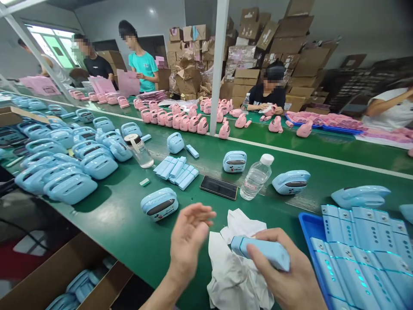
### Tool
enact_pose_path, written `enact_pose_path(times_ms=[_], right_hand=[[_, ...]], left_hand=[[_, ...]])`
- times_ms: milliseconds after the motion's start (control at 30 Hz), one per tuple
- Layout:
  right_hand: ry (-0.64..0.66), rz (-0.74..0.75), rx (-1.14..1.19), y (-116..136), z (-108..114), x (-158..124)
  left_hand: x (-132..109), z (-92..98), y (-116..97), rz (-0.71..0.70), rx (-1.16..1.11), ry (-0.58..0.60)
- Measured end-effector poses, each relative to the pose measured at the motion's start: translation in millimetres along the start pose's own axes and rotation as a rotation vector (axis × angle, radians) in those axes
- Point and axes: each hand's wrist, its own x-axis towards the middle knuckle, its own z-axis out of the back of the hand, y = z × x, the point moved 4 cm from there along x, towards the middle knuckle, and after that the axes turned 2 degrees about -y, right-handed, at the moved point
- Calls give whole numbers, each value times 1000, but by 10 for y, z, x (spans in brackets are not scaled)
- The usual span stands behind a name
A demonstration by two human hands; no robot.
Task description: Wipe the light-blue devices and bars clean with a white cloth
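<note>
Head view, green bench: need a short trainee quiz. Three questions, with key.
1. Which hand grips the pale blue bar above the white cloth?
2. True or false: the black phone lies to the right of the plastic water bottle in this view.
3. What colour are the items near the person in the black shirt across the bench?

Key: 1. The right hand. 2. False. 3. Pink.
</note>
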Motion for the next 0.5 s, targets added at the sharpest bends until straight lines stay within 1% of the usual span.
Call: enact_pose_path(times_ms=[33,67,100,133,200,267,300,333,367,400,433,500], right_hand=[[32,93,-64,58,-102,-16],[68,187,-73,86,-214,-36],[102,275,-59,80,-329,-59],[132,340,-49,34,-446,-77],[191,400,-68,-143,-673,-80],[216,388,-101,-334,-834,-22],[208,379,-114,-389,-869,22],[191,353,-117,-410,-870,71],[174,292,-105,-401,-840,122],[162,200,-68,-364,-781,166],[154,105,-3,-300,-701,197],[121,-42,172,-125,-488,223]], left_hand=[[59,131,-67,-17,44,-104],[101,237,-132,-40,96,-173],[127,313,-184,-59,161,-195],[135,356,-208,-68,244,-166],[93,368,-133,-36,435,10],[-13,319,92,24,591,275],[-71,290,222,45,631,381],[-121,253,338,59,640,474],[-142,218,415,56,638,508],[-138,168,445,35,640,539],[-100,103,423,5,653,571],[113,-53,231,-84,700,624]])
